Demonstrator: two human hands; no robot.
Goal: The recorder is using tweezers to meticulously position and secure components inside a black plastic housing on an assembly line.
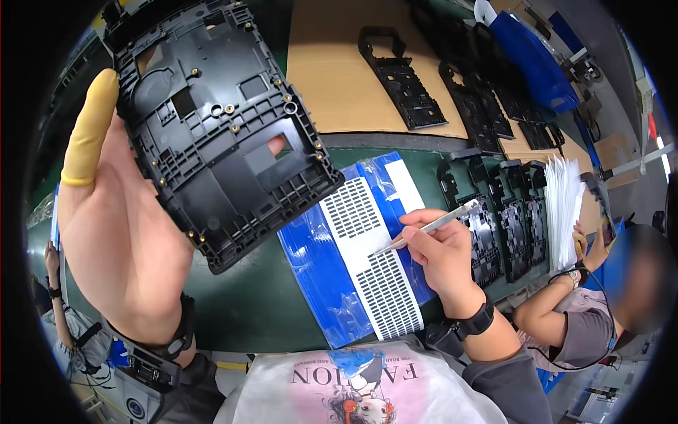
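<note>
My left hand point(134, 226) holds up a black plastic housing point(212, 134) with ribs, cutouts and small brass inserts. A yellow finger cot point(90, 131) covers the thumb, and one fingertip shows through a cutout; the other fingers are hidden behind the housing. My right hand point(445, 254) pinches a pair of metal tweezers point(438, 222). Their tip meets a white sheet of small dark rectangular stickers point(395, 297), at a gap between the rows. That sheet lies on a blue plastic board point(314, 283) patched with clear tape.
Several similar black housings point(487, 244) stand right of the board, beside a stack of white sheets point(561, 212). More housings point(409, 92) lie on brown cardboard point(325, 78) across the green table point(247, 318). A co-worker point(572, 318) sits at right; another person point(60, 318) is at far left.
</note>
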